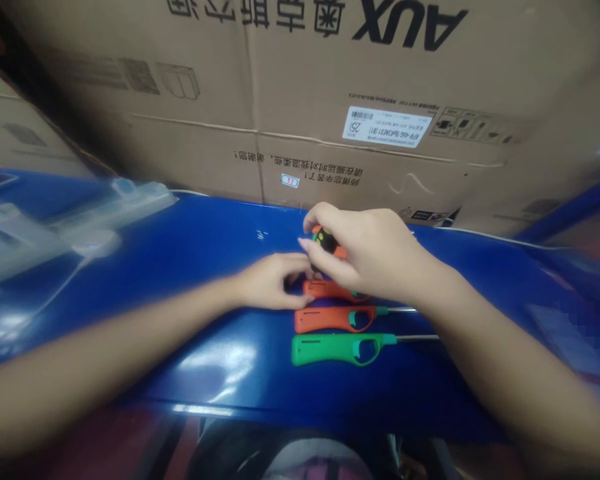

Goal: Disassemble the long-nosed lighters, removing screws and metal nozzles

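Observation:
On the blue table (215, 353) lie a green lighter (323, 347) nearest the front edge, an orange lighter (325, 319) behind it and another orange lighter (325, 289) farther back. Their metal tubes point right. My right hand (370, 247) curls from above around a dark piece with yellow-green spots (323, 240), with orange parts showing beside it. What this piece belongs to is partly hidden by the fingers. My left hand (275, 281) rests at the handle ends, thumb by the farther orange lighter, its fingertips reaching under my right hand.
A large cardboard box (205, 133) with printing stands along the back of the table. At the left are blurred clear plastic packaging (80, 227) and a round white object (97, 244) with a thin cable. The front table edge runs close to my body.

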Demonstrator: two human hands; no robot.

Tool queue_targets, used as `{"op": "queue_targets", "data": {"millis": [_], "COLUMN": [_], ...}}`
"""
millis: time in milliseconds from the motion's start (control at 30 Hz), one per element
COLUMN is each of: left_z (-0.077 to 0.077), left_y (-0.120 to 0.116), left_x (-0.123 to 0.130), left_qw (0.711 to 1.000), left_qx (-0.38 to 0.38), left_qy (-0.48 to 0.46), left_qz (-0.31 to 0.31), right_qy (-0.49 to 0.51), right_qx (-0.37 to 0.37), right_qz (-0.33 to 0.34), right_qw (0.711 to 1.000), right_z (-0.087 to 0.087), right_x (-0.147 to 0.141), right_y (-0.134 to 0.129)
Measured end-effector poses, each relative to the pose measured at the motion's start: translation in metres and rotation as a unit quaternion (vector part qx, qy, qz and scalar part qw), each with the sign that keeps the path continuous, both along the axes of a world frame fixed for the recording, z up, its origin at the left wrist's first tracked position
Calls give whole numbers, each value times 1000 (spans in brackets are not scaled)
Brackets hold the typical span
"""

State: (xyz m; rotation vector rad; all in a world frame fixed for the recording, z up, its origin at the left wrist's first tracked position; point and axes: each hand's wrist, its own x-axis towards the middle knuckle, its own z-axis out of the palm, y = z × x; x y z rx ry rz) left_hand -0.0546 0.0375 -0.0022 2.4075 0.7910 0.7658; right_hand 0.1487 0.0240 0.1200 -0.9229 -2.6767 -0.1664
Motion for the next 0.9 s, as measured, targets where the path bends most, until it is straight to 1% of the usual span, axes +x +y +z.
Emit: {"op": "queue_targets", "data": {"millis": [100, 233, 367, 500, 633, 767, 900], "left_z": [0, 0, 0, 0, 1, 1, 1], "left_y": [0, -1, -1, -1, -1, -1, -1], "left_x": [0, 0, -1, -2, -2, -1, -1], "left_qw": [1000, 1000, 1000, 1000, 1000, 1000, 1000], "left_qx": [-10, -12, 0, 4, 11, 7, 7], "left_qy": [-3, -1, -6, -1, 1, -3, -10], "left_qz": [3, 10, 3, -2, -10, -12, -6], "right_qy": [15, 13, 35, 37, 40, 37, 39], "right_qx": [6, 5, 1, -1, 7, 5, 0], "right_qz": [28, 18, 44, 19, 36, 19, 86], "right_qw": [999, 1000, 998, 999, 998, 999, 996], "right_z": [1, -1, -6, -8, -6, -5, -3], "right_x": [0, 1, 0, -1, 0, 1, 2], "right_y": [-1, 1, 3, 4, 4, 4, 5]}}
